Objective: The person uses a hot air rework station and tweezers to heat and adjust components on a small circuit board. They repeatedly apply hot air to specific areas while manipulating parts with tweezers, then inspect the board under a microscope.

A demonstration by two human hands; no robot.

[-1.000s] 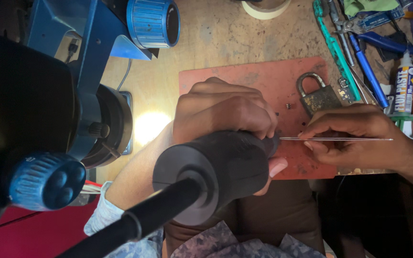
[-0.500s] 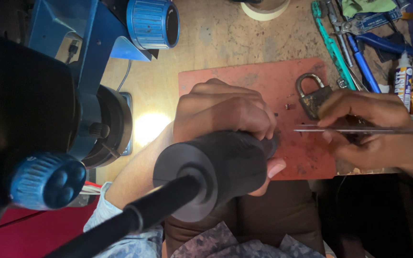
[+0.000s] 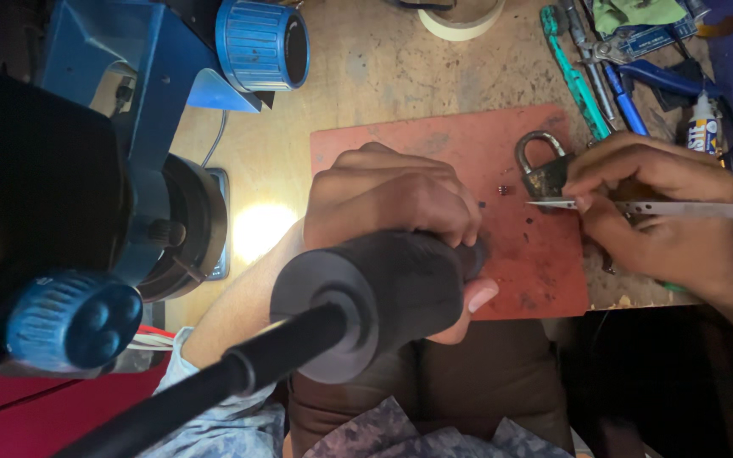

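Observation:
My left hand (image 3: 392, 199) is closed around the thick black cylindrical handle (image 3: 400, 288) of a tool whose dark rod (image 3: 197, 390) runs to the lower left. My right hand (image 3: 651, 216) pinches a pair of slim metal tweezers (image 3: 655, 206) that lie level, tips pointing left beside an old brass padlock (image 3: 545, 170). The padlock lies on a red-brown mat (image 3: 468, 153) on the wooden bench. A tiny metal part (image 3: 503, 190) rests on the mat just left of the padlock.
A blue machine with round knobs (image 3: 260, 42) and a dark lens housing (image 3: 180, 229) fills the left. A tape roll (image 3: 460, 17) lies at the top. Screwdrivers, pliers and a small glue bottle (image 3: 706, 123) crowd the top right. A bright light patch (image 3: 256, 229) falls on the bench.
My right hand has drawn the tweezers to the right, away from the black handle, and up to the padlock. My left hand has kept its grip on the handle.

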